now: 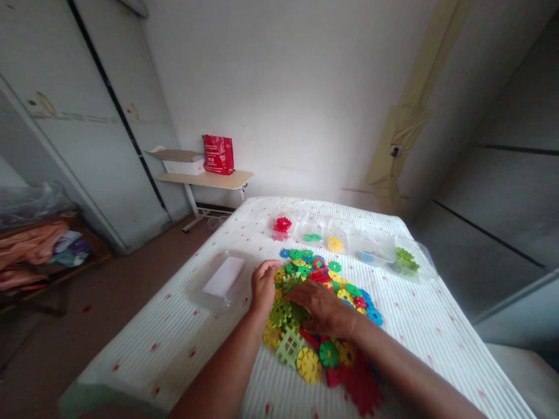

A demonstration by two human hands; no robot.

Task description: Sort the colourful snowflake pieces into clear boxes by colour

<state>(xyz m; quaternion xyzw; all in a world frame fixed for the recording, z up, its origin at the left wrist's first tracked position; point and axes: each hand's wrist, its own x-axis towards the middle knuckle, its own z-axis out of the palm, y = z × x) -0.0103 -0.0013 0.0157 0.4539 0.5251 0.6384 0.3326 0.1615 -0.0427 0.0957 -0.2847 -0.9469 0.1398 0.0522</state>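
Note:
A heap of colourful plastic interlocking pieces lies mid-table: notched discs and lattice shapes in yellow, green, blue and red. At its left edge, my left hand is upright with fingers loosely curved and apart, next to yellow and light green pieces; nothing shows in it. My right hand reaches over the heap from the right, thumb and fingers around a light green piece, partly hidden under the hand. Close to my wrists are a light green lattice piece and a large red piece.
Clear containers stand along the far side, with a red piece, a green piece, a yellow piece, a blue piece and light green pieces. A clear tray holds a white block at left.

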